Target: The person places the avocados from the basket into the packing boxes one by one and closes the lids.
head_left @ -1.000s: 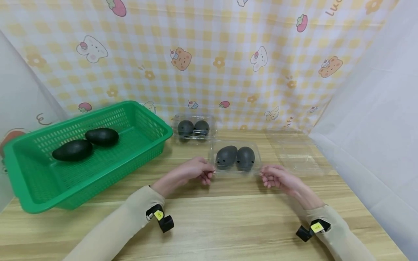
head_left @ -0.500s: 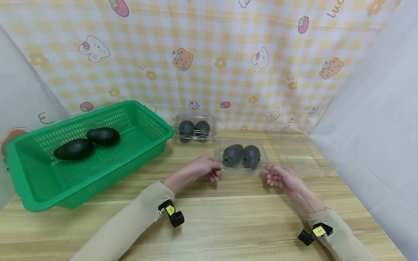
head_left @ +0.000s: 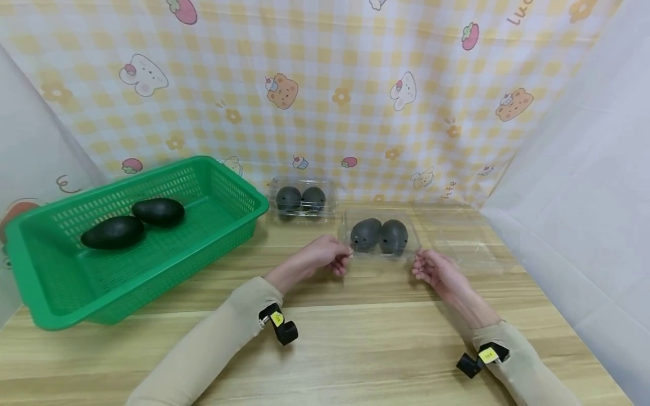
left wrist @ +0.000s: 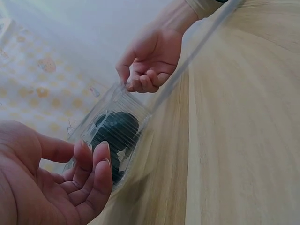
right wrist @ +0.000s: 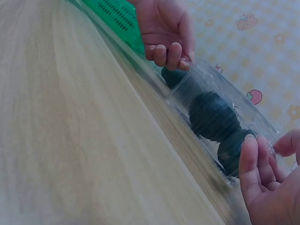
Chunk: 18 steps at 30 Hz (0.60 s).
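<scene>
A clear plastic clamshell box [head_left: 384, 214] holding two dark avocados [head_left: 365, 234] is in front of me on the wooden table, slightly right of centre. My left hand [head_left: 327, 255] pinches its near left corner with thumb and forefinger. At the near right corner, my right hand [head_left: 439, 270] pinches the edge the same way. The remaining fingers of both hands curl loosely in the left wrist view. Through the ribbed plastic [right wrist: 199, 82], the avocados show side by side in the right wrist view.
Behind and to the left stands another clear box [head_left: 331, 190] with two avocados [head_left: 289, 198]. On the left, a green plastic basket [head_left: 152, 277] contains two more avocados [head_left: 114, 232]. Clear plastic packaging [head_left: 467, 239] lies at the right, near a white side wall. A patterned curtain [head_left: 340, 129] hangs behind.
The box with its two avocados has moved to the right and farther back. Both hands have moved with it, the left more plainly, keeping hold of its near corners.
</scene>
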Motion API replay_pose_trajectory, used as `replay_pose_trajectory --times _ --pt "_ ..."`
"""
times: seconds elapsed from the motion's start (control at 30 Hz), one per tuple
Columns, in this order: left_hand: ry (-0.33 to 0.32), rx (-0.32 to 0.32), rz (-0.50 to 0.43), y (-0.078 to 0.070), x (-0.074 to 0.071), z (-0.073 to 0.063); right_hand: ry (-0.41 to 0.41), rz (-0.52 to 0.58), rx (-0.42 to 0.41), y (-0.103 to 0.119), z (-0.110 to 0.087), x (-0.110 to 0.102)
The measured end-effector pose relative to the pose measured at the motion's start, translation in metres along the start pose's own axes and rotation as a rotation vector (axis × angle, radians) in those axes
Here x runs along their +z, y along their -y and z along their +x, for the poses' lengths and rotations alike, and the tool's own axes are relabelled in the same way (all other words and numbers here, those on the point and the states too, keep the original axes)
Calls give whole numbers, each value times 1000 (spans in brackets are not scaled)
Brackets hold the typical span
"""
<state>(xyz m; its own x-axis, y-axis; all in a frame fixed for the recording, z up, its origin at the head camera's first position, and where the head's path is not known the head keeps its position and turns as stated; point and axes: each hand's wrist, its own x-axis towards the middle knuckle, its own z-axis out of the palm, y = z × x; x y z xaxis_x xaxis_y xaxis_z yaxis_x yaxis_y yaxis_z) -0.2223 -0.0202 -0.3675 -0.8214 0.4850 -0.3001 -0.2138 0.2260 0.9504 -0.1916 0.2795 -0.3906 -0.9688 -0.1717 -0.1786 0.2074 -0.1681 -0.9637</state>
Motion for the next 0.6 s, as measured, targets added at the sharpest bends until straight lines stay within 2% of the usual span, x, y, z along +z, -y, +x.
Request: replay_pose_trajectory --times 0.23,0.6 --pt "-39 7 -14 -1 1 10 -100 44 3 1 9 6" --pt "-85 13 -38 -4 -3 20 -190 136 -25 3 25 17"
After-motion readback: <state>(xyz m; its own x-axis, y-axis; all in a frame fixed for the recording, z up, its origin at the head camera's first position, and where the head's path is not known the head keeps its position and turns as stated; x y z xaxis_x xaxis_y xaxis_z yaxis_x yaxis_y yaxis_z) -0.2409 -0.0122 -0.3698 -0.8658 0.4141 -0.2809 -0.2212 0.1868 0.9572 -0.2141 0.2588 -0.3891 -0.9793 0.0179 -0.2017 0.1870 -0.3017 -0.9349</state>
